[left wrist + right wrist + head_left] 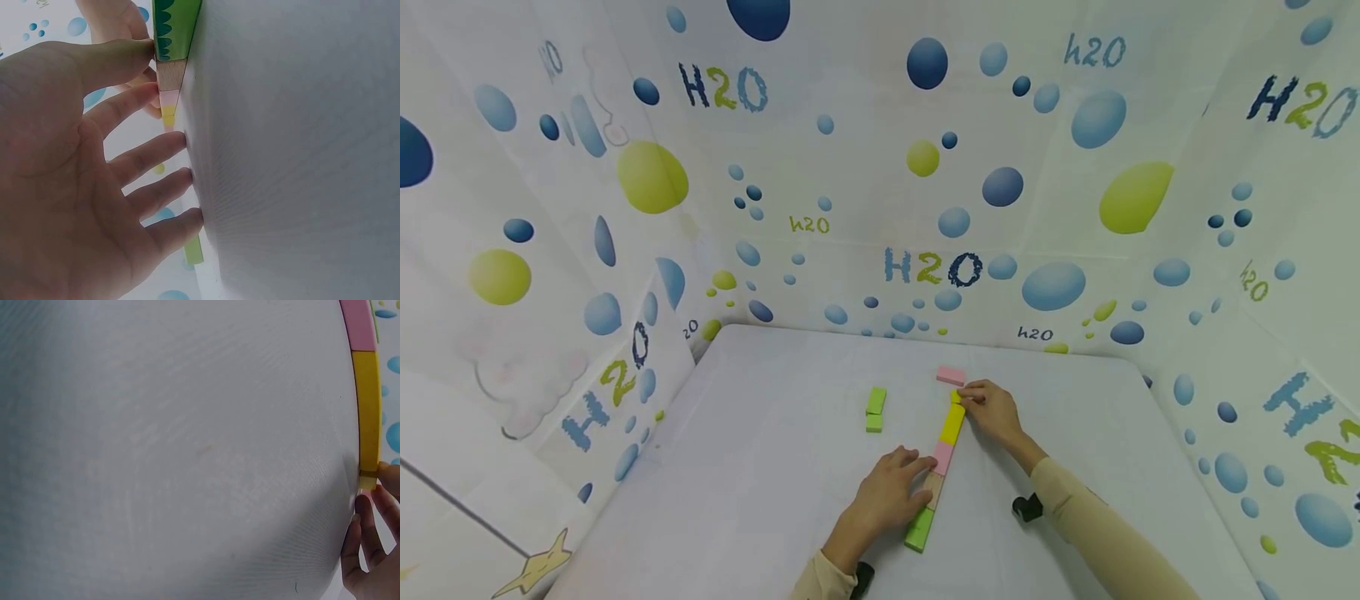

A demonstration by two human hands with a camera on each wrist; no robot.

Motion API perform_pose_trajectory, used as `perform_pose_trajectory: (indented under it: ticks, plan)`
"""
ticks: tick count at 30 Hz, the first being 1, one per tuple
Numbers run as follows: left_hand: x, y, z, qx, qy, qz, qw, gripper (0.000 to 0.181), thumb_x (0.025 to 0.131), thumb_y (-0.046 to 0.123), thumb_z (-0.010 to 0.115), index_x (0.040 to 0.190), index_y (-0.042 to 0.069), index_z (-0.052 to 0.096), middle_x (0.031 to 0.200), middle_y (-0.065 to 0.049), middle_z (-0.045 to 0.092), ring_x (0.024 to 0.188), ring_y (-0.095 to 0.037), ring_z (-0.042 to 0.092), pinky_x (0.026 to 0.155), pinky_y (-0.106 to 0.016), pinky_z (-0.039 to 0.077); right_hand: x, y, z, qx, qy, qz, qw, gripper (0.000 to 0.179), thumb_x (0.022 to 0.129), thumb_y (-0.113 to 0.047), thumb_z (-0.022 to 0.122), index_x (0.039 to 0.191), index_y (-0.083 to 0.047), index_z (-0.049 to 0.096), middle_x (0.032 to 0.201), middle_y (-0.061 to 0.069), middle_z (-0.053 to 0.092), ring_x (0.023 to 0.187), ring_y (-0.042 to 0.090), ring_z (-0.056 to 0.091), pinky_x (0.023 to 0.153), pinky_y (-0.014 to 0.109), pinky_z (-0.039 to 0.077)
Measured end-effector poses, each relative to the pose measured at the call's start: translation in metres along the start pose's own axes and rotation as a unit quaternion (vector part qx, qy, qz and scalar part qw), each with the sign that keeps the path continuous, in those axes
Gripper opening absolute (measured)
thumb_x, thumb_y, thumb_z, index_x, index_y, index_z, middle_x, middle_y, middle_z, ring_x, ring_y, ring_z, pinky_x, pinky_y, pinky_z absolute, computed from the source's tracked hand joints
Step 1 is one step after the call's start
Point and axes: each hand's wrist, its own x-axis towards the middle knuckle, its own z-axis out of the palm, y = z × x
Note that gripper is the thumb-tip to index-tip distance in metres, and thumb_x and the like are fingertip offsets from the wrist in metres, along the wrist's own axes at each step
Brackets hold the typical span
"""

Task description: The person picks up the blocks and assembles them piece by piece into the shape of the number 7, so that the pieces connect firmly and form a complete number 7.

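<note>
A row of blocks runs away from the person: a green block (919, 531), a bare wooden block (934, 490), a pink block (943, 457), a long yellow block (952, 425) and a small yellow block (956, 397) at the far end. My left hand (887, 493) lies along the row's left side, fingers spread. Its thumb touches the green block near the wooden one, its index fingertip the pink block. At the far end my right hand (995, 411) pinches the small yellow block, whose end butts against the long yellow one.
Just beyond the row lies a separate pink block (951, 375). Two green blocks (876, 408) lie to the left of it. The white tabletop (737, 467) meets patterned walls at the back and sides. A black wrist device (1027, 507) hangs under the right sleeve.
</note>
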Motion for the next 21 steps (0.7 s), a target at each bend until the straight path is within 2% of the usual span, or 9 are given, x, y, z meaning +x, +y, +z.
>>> perform_pose_trajectory:
  ticks: [13,21]
  plan:
    - [0.0022,-0.0006,0.001,0.001,0.004,0.002,1.0,0.046,0.097,0.035,0.072,0.142,0.028,0.064,0.145,-0.007,0.06,0.138,-0.034,0.053,0.106,-0.053,0.052,-0.0015,0.0003,0.0,0.009,0.005,-0.015,0.9998,0.021,0.095,-0.013,0.077,0.114,-0.005,0.081,0.119,0.009,0.072,0.101,0.028,0.07,0.088,0.046,0.057]
    - [0.0013,0.0001,0.0003,0.003,0.002,0.0,1.0,0.047,0.096,0.035,0.073,0.142,0.029,0.064,0.145,-0.006,0.06,0.138,-0.033,0.053,0.106,-0.053,0.052,-0.0012,0.0043,0.0014,0.012,0.007,-0.01,0.9998,0.021,0.095,-0.014,0.077,0.114,-0.006,0.081,0.121,0.009,0.071,0.102,0.029,0.07,0.09,0.047,0.058]
